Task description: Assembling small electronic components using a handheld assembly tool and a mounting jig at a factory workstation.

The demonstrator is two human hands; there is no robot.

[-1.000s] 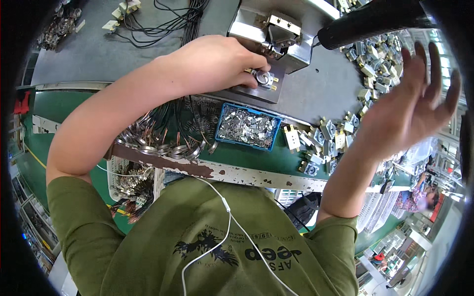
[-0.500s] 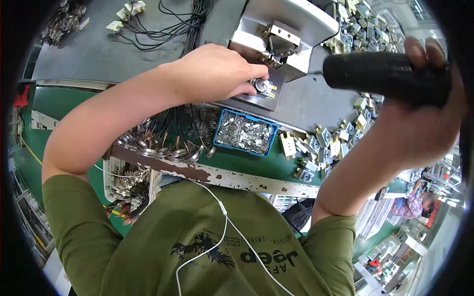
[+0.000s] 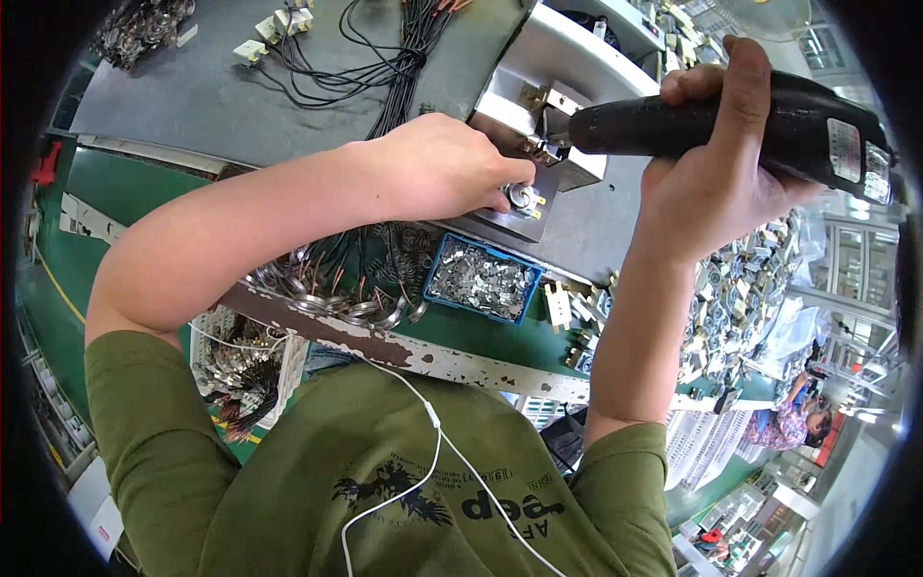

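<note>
My left hand point(image 3: 452, 175) is closed on a small round metal part with brass terminals point(image 3: 522, 199), thumb and forefinger pinching its left side. The part rests on a flat metal block point(image 3: 508, 229) in front of a steel fixture point(image 3: 572, 165). In my right hand point(image 3: 716, 188) is a black power screwdriver point(image 3: 644, 127), held nearly level with its nose pointing left. The nose overlaps the fixture in view, above and to the right of the part. I cannot tell whether its tip touches anything.
A blue tray point(image 3: 532, 293) of small metal pieces sits just nearer than the block. Black cables point(image 3: 399, 67) lie at the back left. Coiled metal rings point(image 3: 361, 310) line the chipped table edge point(image 3: 433, 360). Many finished-looking switch-like parts point(image 3: 731, 308) are heaped right. A person point(image 3: 784, 423) is far right.
My right hand has swung left with the screwdriver, bringing its nose to the fixture. My left hand keeps its pinch on the round part. The whole view has shifted slightly.
</note>
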